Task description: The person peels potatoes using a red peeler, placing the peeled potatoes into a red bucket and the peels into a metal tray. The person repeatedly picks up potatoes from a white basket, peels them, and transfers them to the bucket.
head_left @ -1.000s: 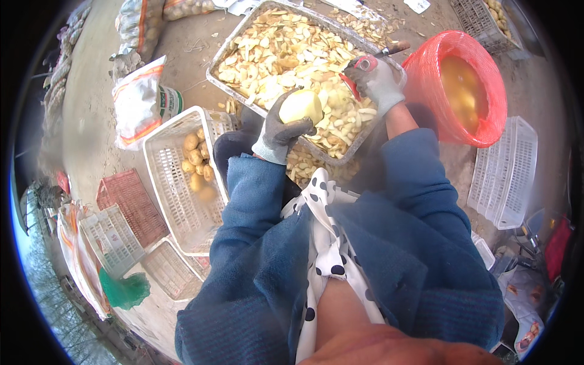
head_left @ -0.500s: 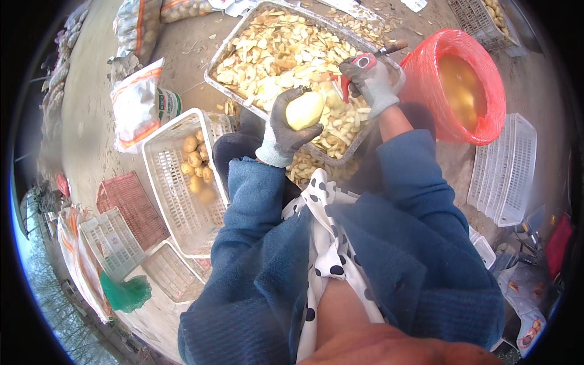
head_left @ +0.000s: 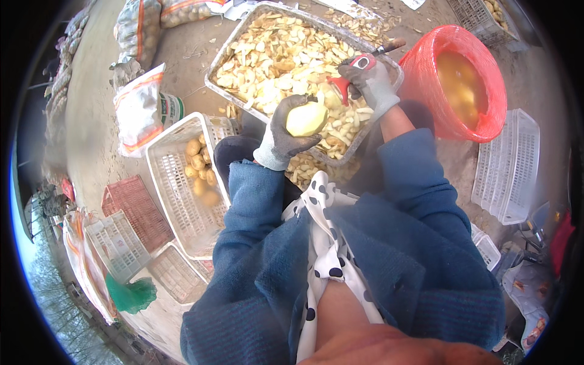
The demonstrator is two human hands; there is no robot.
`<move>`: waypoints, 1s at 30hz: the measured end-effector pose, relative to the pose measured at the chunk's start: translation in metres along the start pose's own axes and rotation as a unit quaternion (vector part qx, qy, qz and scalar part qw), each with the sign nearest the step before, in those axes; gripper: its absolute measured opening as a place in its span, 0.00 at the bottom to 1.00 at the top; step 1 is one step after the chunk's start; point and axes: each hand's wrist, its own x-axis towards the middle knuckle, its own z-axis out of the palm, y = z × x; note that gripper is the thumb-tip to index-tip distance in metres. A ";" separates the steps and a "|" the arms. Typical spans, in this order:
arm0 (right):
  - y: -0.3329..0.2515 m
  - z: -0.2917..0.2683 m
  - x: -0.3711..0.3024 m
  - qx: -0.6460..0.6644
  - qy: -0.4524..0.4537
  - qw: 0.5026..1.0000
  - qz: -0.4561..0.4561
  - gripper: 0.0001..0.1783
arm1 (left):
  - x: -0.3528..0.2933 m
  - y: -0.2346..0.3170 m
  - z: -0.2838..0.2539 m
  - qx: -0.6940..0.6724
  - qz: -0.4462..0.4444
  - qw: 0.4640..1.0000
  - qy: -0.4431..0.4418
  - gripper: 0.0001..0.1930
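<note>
My left hand [head_left: 281, 137], in a grey work glove, is closed around a pale peeled potato [head_left: 306, 119]. To its right, my gloved right hand [head_left: 372, 84] grips a red-handled peeler [head_left: 340, 89], its red part reaching toward the potato with a gap between them. A dark stick-like handle [head_left: 389, 46] shows beyond my right hand; I cannot tell whether it belongs to the peeler. Both hands are over the near part of a large tray [head_left: 226, 97] heaped with potato peelings [head_left: 280, 55].
On the right stands a red-lined bucket [head_left: 420, 79] of yellowish water. A white crate [head_left: 182, 237] with unpeeled potatoes [head_left: 198, 163] is on my left. Farther out are a white stacked crate [head_left: 510, 167], a red crate [head_left: 139, 207], a green net [head_left: 131, 295] and filled sacks [head_left: 139, 30].
The potato in my left hand has turned and tilted slightly. My right hand and the peeler have shifted only a little. The whole view has moved slightly.
</note>
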 end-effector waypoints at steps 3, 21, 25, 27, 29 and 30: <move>-0.004 -0.005 -0.011 -0.012 -0.012 0.992 -0.128 0.10 | 0.004 0.016 0.007 0.210 0.073 0.974 0.042 0.39; 0.014 -0.040 0.005 0.317 -0.316 0.894 -0.005 0.07 | 0.012 0.021 0.028 0.140 0.023 0.987 0.077 0.46; 0.008 -0.018 0.009 0.022 0.059 0.998 -0.031 0.08 | 0.039 0.059 0.053 -0.133 -0.047 0.986 0.093 0.39; 0.017 -0.017 0.023 0.023 0.085 0.996 -0.021 0.08 | 0.077 0.062 0.074 -0.162 -0.081 0.983 0.032 0.37; 0.023 -0.018 0.028 0.019 0.070 0.997 -0.041 0.08 | 0.114 0.079 0.117 -0.159 -0.136 0.973 -0.102 0.35; 0.024 -0.015 0.026 0.014 0.050 0.997 -0.050 0.09 | 0.114 0.109 0.145 -0.145 -0.119 0.973 -0.135 0.22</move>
